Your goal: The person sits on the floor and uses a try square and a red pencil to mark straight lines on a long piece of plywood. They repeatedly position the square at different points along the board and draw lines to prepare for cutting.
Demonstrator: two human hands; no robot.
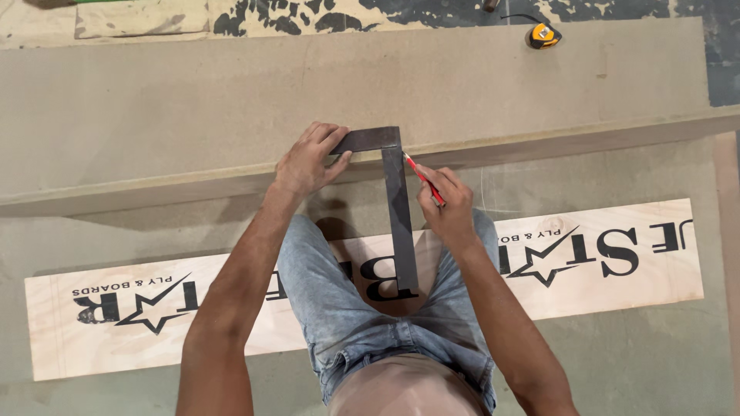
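Left hand pressing dark steel square flat at the grey board's edge; right hand gripping red pencil against the blade. Tape measure lies well apart; bare board beyond.

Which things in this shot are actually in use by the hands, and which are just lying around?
In use:
- try square, pressed down by the left hand
- red pencil, held in the right hand beside the blade
- grey board under the square

Lying about:
- yellow tape measure, far edge
- printed plywood strip, below the knees
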